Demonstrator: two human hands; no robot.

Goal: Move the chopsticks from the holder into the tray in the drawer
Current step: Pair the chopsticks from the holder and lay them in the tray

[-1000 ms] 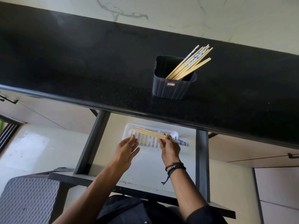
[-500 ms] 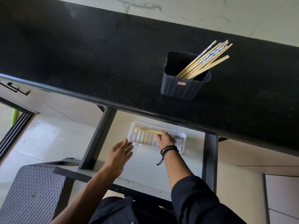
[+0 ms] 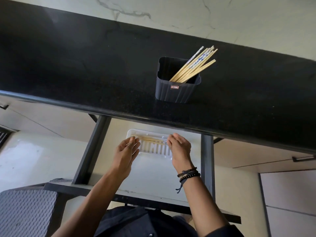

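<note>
1. Up on the black countertop (image 3: 85,65), at about one o'clock from the middle of the scene, stands a dark ribbed holder (image 3: 177,89) with a small red label on its near face.
2. Inside it, a bundle of chopsticks (image 3: 196,65) leans toward two o'clock, the top ends poking out over the rim. Most are plain pale wood and a few have blue-and-white patterned ends.
3. Straight down at six o'clock from the holder, below the counter edge, the drawer (image 3: 92,151) is pulled out. It has dark sides and a pale floor.
4. A white slotted tray (image 3: 153,151) sits at the twelve o'clock end of the drawer, tucked close under the counter.
5. A few chopsticks lie in the tray (image 3: 150,139), lengthwise from nine to three o'clock, close together along its far side. They are thin and light tan, and look slightly blurred.
6. The left hand (image 3: 126,151) is at the nine o'clock end of those sticks, its fingers fairly straight and close together, with the tips on or just at the stick ends.
7. The right hand (image 3: 179,147) covers the three o'clock end with its knuckles up. Its fingers curl down out of sight, so I cannot tell if they pinch the sticks.
8. Dark beaded bracelets (image 3: 188,173) circle the right wrist.
</note>
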